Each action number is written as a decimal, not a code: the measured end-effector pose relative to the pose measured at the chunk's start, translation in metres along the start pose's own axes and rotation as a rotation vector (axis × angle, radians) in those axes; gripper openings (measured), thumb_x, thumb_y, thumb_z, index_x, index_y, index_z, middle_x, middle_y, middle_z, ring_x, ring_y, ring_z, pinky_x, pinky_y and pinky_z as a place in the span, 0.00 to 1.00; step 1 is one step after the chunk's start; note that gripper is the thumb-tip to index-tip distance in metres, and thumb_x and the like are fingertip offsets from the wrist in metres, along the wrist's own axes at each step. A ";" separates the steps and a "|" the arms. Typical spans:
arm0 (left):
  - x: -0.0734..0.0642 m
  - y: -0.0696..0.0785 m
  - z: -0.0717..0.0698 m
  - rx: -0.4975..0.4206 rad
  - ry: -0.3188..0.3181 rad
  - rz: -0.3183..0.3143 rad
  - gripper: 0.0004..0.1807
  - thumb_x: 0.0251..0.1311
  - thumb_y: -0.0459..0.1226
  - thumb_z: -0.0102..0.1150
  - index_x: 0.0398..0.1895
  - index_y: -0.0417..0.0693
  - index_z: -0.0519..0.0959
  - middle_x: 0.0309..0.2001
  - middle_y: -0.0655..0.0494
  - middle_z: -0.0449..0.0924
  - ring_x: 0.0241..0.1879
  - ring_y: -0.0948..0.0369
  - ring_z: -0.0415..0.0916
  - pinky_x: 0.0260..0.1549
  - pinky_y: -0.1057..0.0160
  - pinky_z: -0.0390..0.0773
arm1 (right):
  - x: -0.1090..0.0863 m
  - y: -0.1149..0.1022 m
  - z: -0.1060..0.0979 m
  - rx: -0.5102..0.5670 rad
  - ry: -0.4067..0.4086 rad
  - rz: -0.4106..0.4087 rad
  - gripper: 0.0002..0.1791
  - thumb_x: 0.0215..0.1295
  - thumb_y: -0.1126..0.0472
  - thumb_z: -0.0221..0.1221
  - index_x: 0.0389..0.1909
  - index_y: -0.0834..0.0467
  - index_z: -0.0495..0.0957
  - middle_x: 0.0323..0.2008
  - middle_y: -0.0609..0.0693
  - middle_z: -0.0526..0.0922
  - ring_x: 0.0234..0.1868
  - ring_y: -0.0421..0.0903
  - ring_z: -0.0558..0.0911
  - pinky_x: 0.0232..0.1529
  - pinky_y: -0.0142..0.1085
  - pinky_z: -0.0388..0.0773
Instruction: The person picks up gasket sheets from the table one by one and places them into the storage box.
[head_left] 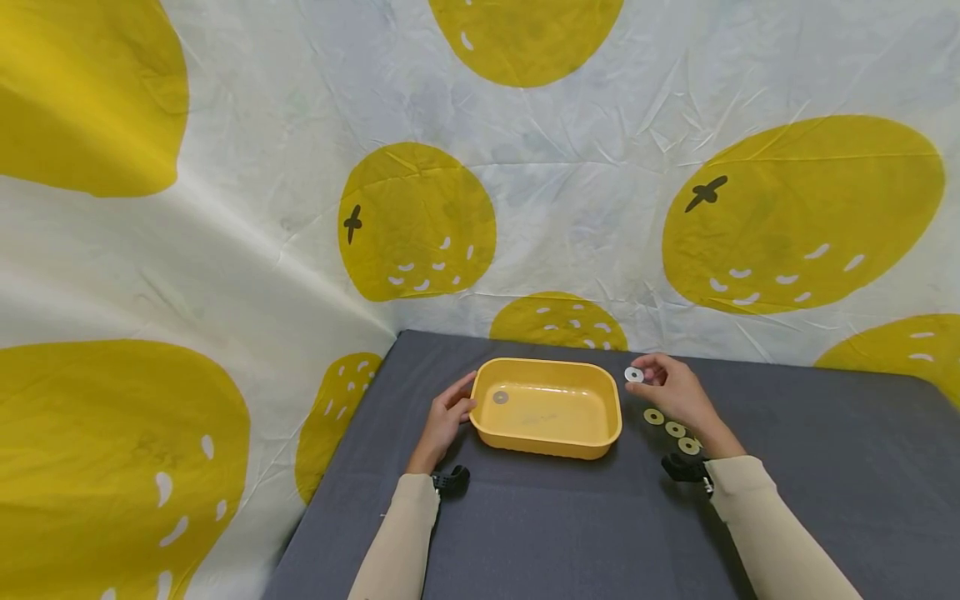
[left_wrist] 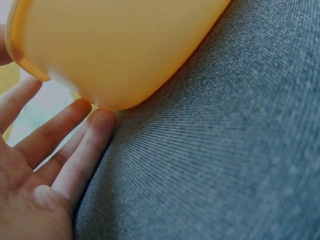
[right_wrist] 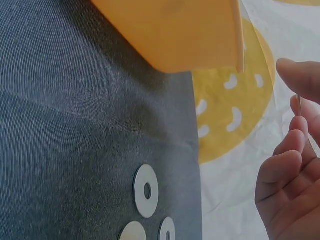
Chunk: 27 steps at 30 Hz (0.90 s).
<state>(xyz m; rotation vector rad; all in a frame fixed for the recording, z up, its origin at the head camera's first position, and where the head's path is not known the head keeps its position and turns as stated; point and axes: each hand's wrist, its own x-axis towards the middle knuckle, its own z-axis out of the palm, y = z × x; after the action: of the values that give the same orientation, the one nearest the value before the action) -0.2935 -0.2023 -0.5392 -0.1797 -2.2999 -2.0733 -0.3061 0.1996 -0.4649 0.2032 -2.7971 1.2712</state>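
Observation:
A yellow plastic tub [head_left: 545,447] stands on the dark cloth, with one flat metal washer [head_left: 500,397] lying inside near its left end. My left hand [head_left: 442,421] touches the tub's left end; in the left wrist view, its nearly straight fingers [left_wrist: 82,155] rest against the outer wall. Right of the tub, my right hand [head_left: 675,392] pinches a silver washer [head_left: 634,375] between thumb and fingertips, above the cloth. The right wrist view shows that washer edge-on [right_wrist: 299,105]. Below this hand lie several loose washers [head_left: 654,416], partly hidden by the wrist.
Dark grey cloth [head_left: 555,525] covers the table. A white curtain with yellow fruit prints [head_left: 585,217] hangs behind and along the left side. Each wrist wears a black strap [head_left: 452,481].

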 end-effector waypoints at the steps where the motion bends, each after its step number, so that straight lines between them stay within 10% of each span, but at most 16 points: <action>1: 0.000 0.000 0.000 0.001 -0.002 0.004 0.29 0.71 0.34 0.54 0.75 0.57 0.71 0.61 0.41 0.80 0.57 0.47 0.81 0.49 0.60 0.85 | 0.000 -0.002 0.001 0.003 -0.004 0.005 0.23 0.65 0.55 0.69 0.57 0.62 0.78 0.42 0.55 0.76 0.38 0.50 0.72 0.34 0.35 0.72; 27: -0.008 0.027 -0.003 -0.040 -0.078 -0.018 0.30 0.72 0.30 0.52 0.77 0.44 0.66 0.63 0.29 0.75 0.60 0.35 0.75 0.53 0.54 0.84 | 0.007 -0.052 0.025 0.054 -0.098 -0.133 0.18 0.65 0.61 0.68 0.54 0.61 0.79 0.39 0.58 0.76 0.32 0.48 0.70 0.30 0.35 0.67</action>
<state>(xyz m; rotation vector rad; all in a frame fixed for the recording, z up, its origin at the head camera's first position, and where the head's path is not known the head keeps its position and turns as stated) -0.2822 -0.2032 -0.5126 -0.2472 -2.3123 -2.1599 -0.3057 0.1465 -0.4422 0.4581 -2.7766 1.3409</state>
